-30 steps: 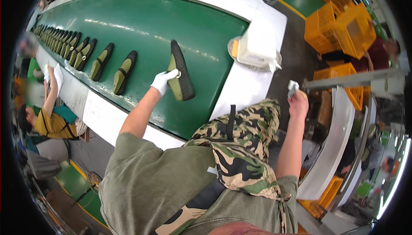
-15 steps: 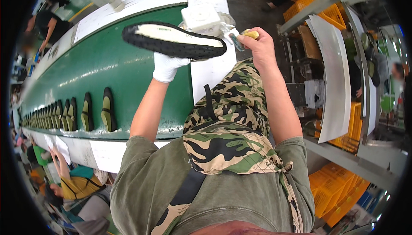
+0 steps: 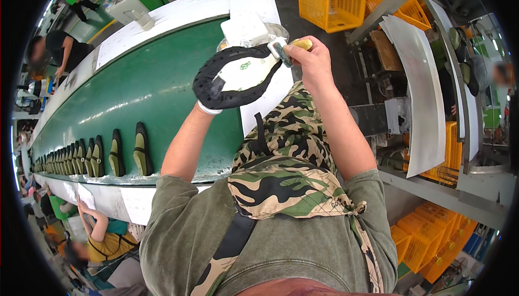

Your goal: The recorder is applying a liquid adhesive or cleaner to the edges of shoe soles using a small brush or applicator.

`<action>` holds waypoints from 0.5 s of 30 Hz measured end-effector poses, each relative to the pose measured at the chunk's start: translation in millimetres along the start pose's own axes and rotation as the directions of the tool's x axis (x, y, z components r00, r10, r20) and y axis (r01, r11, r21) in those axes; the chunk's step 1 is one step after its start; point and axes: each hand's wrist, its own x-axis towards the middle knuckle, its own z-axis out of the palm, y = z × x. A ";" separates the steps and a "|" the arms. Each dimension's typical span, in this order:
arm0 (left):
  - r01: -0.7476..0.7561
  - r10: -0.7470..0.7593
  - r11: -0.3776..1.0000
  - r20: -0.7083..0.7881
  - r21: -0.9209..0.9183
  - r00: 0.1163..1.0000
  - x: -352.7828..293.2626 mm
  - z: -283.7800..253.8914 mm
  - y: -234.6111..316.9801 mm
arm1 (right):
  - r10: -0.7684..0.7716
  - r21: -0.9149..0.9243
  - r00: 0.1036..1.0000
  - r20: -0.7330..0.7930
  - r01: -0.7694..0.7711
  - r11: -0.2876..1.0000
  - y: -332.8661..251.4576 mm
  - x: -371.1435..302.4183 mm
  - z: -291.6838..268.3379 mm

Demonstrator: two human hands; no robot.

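Observation:
My left hand (image 3: 208,109), in a white glove, holds up a black shoe upper (image 3: 203,86) with its pale underside facing me. Most of the glove is hidden behind the shoe; only a strip by the wrist shows. In my bare right hand (image 3: 315,60) is a brush with a yellow handle (image 3: 303,44), pinched between thumb and fingers. The brush's whitish head (image 3: 277,47) is at the narrow end of the shoe and appears to touch it. Just beyond sits a white tub (image 3: 242,28) partly wrapped in clear plastic.
Below my left arm's far side, a row of olive-and-black shoes (image 3: 142,152) stands on the green conveyor belt (image 3: 162,79). A white ledge (image 3: 259,1) borders it. Yellow crates (image 3: 332,1) and a metal rack (image 3: 413,96) are at the right. Other people work at the left.
The shoe has turned, its wide end swinging down and nearer my left wrist. The brush has moved left onto its narrow end. More of the yellow crate shows at the top.

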 end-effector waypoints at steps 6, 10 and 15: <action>-0.068 0.114 0.934 -0.113 0.350 0.987 10.3 9.2 -5.1 | 0.012 0.034 0.995 0.095 -0.016 0.999 -25.9 -9.7 26.8; -0.073 0.140 0.835 -0.082 0.545 0.987 21.1 15.3 11.1 | 0.001 0.141 0.986 0.169 -0.025 0.990 -44.0 -9.1 39.5; 0.215 -0.193 0.935 -0.103 0.282 0.976 25.9 13.6 13.0 | -0.054 0.220 0.961 0.270 -0.007 0.975 -69.2 4.4 53.9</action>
